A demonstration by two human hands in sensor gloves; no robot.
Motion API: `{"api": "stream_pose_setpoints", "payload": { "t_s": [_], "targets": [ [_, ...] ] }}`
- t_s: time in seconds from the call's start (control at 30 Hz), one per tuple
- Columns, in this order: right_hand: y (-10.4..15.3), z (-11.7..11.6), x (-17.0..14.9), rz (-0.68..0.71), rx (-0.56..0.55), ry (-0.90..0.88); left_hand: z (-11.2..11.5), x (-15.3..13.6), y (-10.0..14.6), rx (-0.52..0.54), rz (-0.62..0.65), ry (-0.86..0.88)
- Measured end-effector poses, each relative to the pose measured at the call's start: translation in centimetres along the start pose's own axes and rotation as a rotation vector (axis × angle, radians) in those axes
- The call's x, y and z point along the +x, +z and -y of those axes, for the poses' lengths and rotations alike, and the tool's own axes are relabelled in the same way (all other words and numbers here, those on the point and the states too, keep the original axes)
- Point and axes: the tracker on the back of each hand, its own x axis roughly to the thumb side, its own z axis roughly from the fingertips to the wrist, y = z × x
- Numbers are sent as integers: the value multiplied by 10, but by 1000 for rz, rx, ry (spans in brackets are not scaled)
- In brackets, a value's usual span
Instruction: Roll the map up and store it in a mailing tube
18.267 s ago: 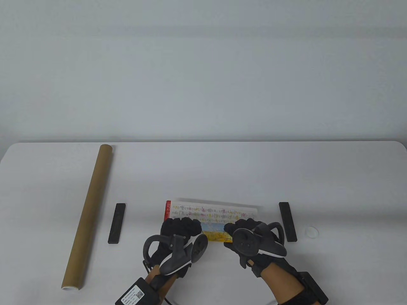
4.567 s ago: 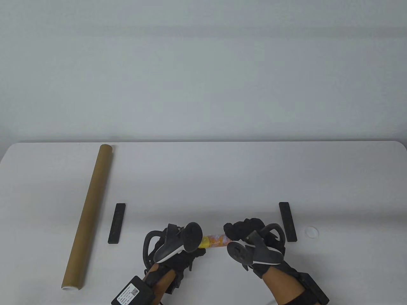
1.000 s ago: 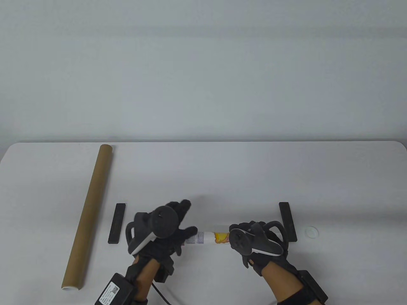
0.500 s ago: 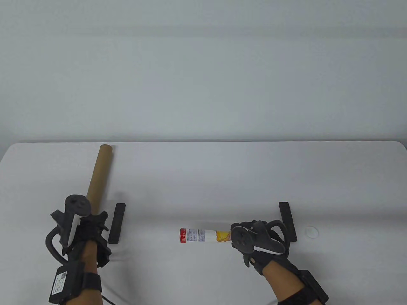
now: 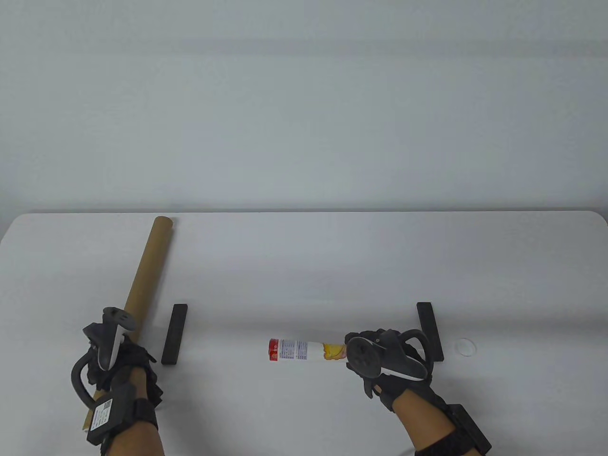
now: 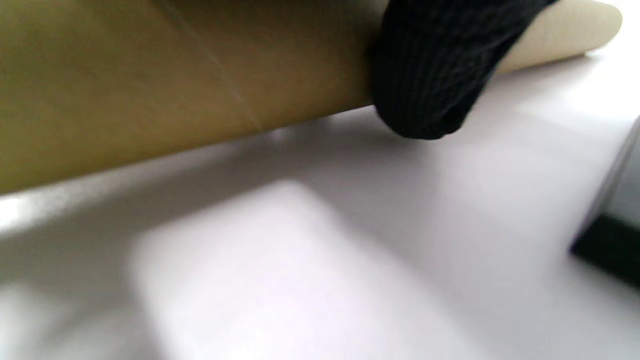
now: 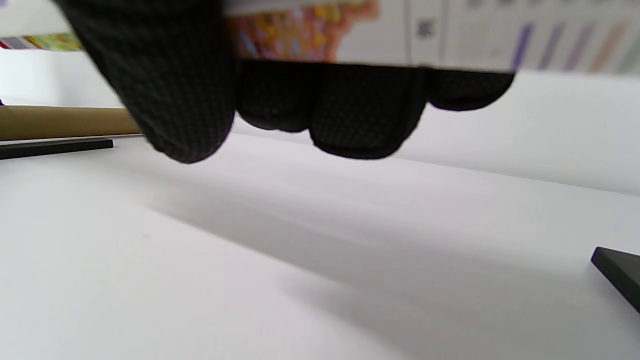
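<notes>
The map (image 5: pixel 304 350) is rolled into a short tight roll with a red left end. My right hand (image 5: pixel 380 356) grips its right end and holds it level just above the table; the right wrist view shows my fingers (image 7: pixel 320 105) wrapped under the roll (image 7: pixel 450 35). The long brown mailing tube (image 5: pixel 145 275) lies at the left, running away from me. My left hand (image 5: pixel 114 351) grips it near its front end. In the left wrist view a fingertip (image 6: pixel 430 75) curls around the tube (image 6: pixel 175 85), which is slightly off the table.
Two black bar weights lie on the white table (image 5: pixel 308 266): one (image 5: pixel 174 333) just right of the tube, one (image 5: pixel 430 331) beside my right hand. A small clear round cap (image 5: pixel 465 346) lies at the far right.
My left hand let go of the roll, crossed left and took hold of the tube, whose far end has shifted slightly right. My right hand keeps the roll in place.
</notes>
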Motion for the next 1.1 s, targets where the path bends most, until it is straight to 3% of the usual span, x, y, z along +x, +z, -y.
{"api": "stream_pose_setpoints", "payload": {
  "t_s": [0.13,0.33,0.43,0.6,0.83,0.97,1.1],
  "targets": [
    [0,2,-5,-15,-11,-41,-22,6,15,61,66,51],
    [0,16,-17,-48,-74,-170,-51,34,66,245,355,172],
    [3,28,-26,-66,-127,-264,-51,47,97,350,515,232],
    [13,54,-53,-129,-216,-394,-40,66,131,366,660,166],
    [42,84,-128,-332,-326,-457,-34,71,149,432,759,116],
    [56,78,-170,-480,-292,-476,-33,70,154,467,776,102],
    [59,64,-181,-518,-236,-481,-35,69,157,484,795,114]
  ]
}}
